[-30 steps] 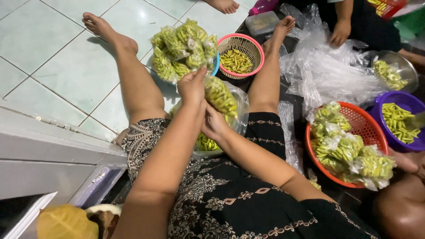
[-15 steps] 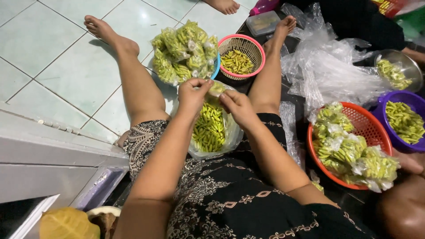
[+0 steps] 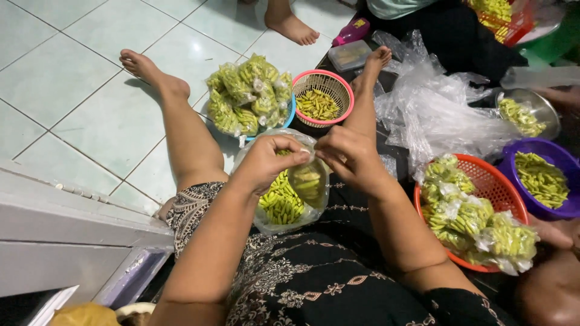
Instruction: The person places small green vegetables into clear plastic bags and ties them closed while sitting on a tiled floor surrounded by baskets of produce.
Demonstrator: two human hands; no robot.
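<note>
My left hand [image 3: 269, 162] and my right hand [image 3: 350, 158] meet above my lap, both pinching the neck of a small clear plastic bag [image 3: 309, 181] of green chillies. Under it on my lap lies a larger clear bag of loose green chillies [image 3: 279, 204]. My fingers are curled tight around the twisted plastic top. My legs stretch out on either side towards the tiled floor.
A blue-rimmed basket piled with filled chilli bags [image 3: 244, 102] and a pink basket [image 3: 326, 81] of loose chillies sit ahead. An orange basket [image 3: 492, 181] of filled bags, a purple bowl [image 3: 565, 208], a metal bowl [image 3: 538, 105], crumpled plastic [image 3: 435, 115] and other people's feet lie to the right.
My hands came down and towards me with the small bag, from over the front baskets to just above my lap. The view has shifted slightly.
</note>
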